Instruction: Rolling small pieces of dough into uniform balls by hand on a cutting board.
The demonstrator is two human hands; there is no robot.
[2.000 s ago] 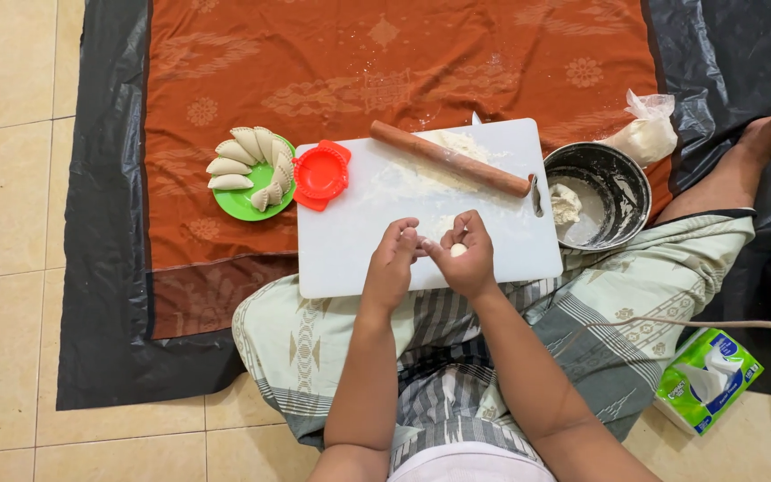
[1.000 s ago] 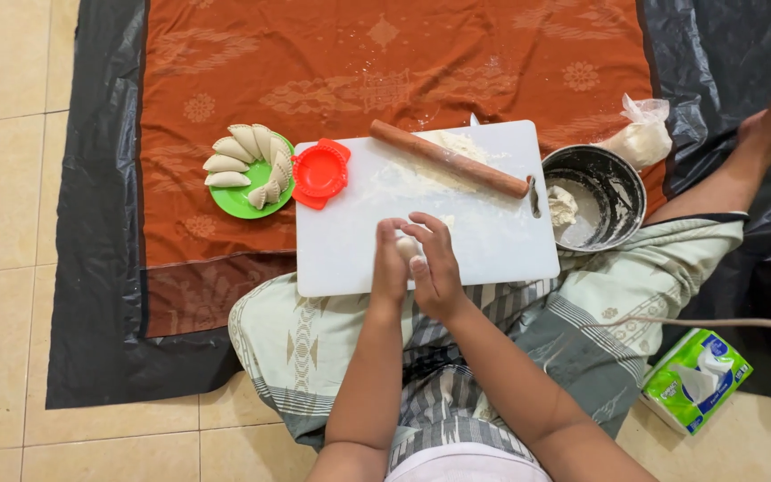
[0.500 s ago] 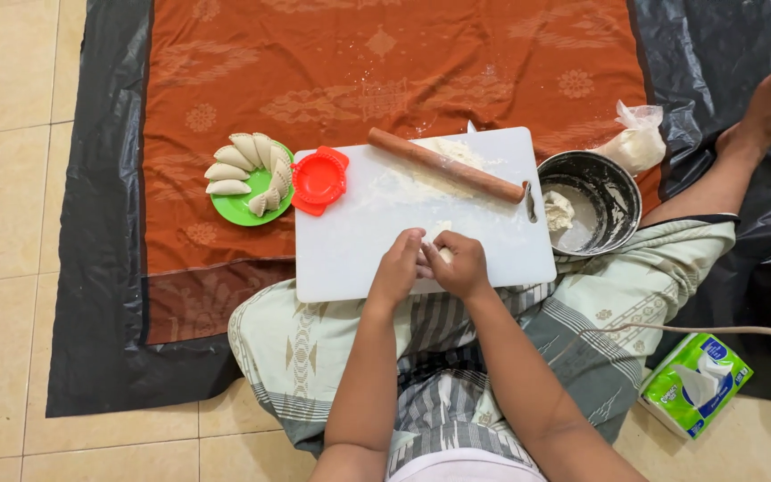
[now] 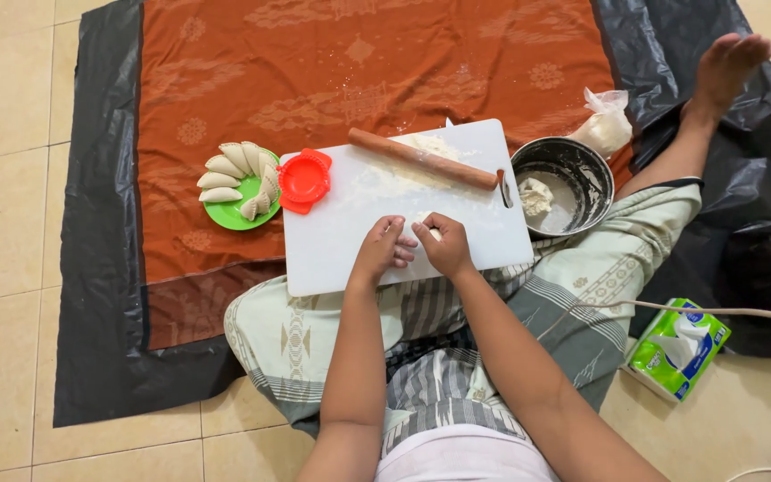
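My left hand (image 4: 380,251) and my right hand (image 4: 443,244) meet over the near edge of a white cutting board (image 4: 332,254). Between their fingers sits a small piece of pale dough (image 4: 431,233), mostly hidden by the fingers. A wooden rolling pin (image 4: 423,160) lies across the far part of the board, amid scattered flour. A red dumpling press (image 4: 304,178) rests on the board's left corner. Left of it, a green plate (image 4: 227,214) carries several folded dumplings (image 4: 223,167).
A metal bowl (image 4: 584,170) with a lump of dough (image 4: 536,195) stands right of the board, a plastic bag of flour (image 4: 604,126) behind it. An orange cloth (image 4: 359,62) on black sheeting (image 4: 100,295) covers the tile floor. A tissue pack (image 4: 678,347) lies right.
Both hands have kept working the dough piece at the board's near edge, shifting slightly around it. The view has drifted a little; nothing else has moved.
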